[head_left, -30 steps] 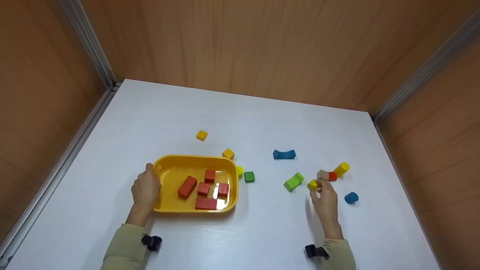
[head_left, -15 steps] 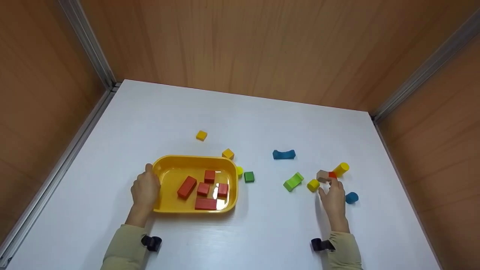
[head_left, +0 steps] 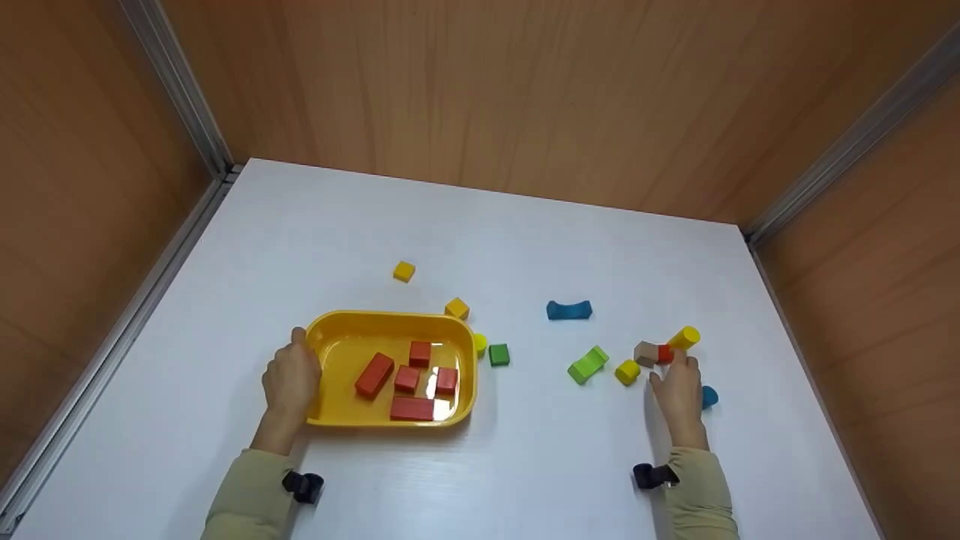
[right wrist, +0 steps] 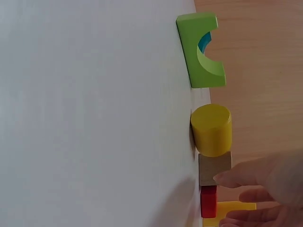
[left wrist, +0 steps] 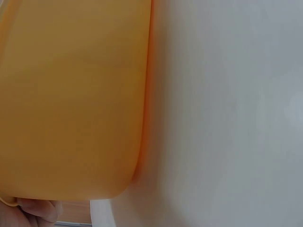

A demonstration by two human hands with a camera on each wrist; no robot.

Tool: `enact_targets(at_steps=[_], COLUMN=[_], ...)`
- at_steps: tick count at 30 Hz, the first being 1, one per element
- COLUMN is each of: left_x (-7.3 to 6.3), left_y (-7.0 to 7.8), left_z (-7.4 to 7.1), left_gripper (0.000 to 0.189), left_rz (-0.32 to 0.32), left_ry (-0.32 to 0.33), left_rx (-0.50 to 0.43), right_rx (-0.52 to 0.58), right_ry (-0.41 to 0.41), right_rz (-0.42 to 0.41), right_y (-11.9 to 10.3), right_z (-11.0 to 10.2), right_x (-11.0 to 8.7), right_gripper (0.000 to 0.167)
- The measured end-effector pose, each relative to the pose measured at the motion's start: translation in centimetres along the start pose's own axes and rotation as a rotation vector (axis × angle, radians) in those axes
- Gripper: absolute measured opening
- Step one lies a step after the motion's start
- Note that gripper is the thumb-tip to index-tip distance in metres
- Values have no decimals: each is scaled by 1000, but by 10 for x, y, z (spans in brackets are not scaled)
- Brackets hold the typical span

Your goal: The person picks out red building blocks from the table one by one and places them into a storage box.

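My left hand (head_left: pixel 291 375) grips the left rim of a yellow tray (head_left: pixel 360 320), its fingers (left wrist: pixel 40 208) curled at the edge in the left wrist view. Several red blocks (head_left: pixel 374 375) lie inside the tray. On the right, my right hand (head_left: pixel 679 397) reaches to a small red block (head_left: pixel 664 354), thumb and fingers spread apart. That block stands between a plain wooden block (head_left: pixel 646 354) and a tall yellow cylinder (head_left: pixel 684 337). In the right wrist view the thumb overlaps the wooden block (right wrist: pixel 210 168), and the red block (right wrist: pixel 208 201) shows uncovered beside the fingers.
Around the right hand are a short yellow cylinder (head_left: pixel 627 372), a blue cylinder (head_left: pixel 709 397) partly hidden by the hand, and a light green arch block (head_left: pixel 588 364). Farther back lies a blue curved block (head_left: pixel 569 310). A green cube (head_left: pixel 499 355) and yellow cubes (head_left: pixel 404 271) sit near the tray.
My right hand has left the short yellow cylinder, which stays on the table, and has moved right to the red block. The left hand and tray have kept their place.
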State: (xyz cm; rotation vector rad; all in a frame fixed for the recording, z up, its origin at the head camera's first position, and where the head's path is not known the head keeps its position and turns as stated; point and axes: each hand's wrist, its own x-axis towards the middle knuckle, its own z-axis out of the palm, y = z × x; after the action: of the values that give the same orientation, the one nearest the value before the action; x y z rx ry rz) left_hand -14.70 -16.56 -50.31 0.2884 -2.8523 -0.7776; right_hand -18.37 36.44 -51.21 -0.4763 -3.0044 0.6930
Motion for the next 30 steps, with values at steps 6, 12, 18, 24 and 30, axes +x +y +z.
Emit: enact_targets(at_steps=[6,12,18,24,30], left_x=[0,0,1,1,0], left_y=[0,0,0,1,0], left_z=[1,1,1,0,1], left_gripper=[17,19,20,21,15], left_rz=[3,-16,-37,-47,0], left_ry=[23,12,-16,-30,-6], left_rx=[7,0,-3,1,0], right_rx=[-26,1,27,5,-28], right_ry=[-11,-71,-92,-76,-51], right_rz=[-14,37,58,23,-22], right_y=[4,5,8,11,12], right_z=[-1,0,2,3,4], right_x=[8,18,25,28,30], right_gripper=[50,52,53,50,45])
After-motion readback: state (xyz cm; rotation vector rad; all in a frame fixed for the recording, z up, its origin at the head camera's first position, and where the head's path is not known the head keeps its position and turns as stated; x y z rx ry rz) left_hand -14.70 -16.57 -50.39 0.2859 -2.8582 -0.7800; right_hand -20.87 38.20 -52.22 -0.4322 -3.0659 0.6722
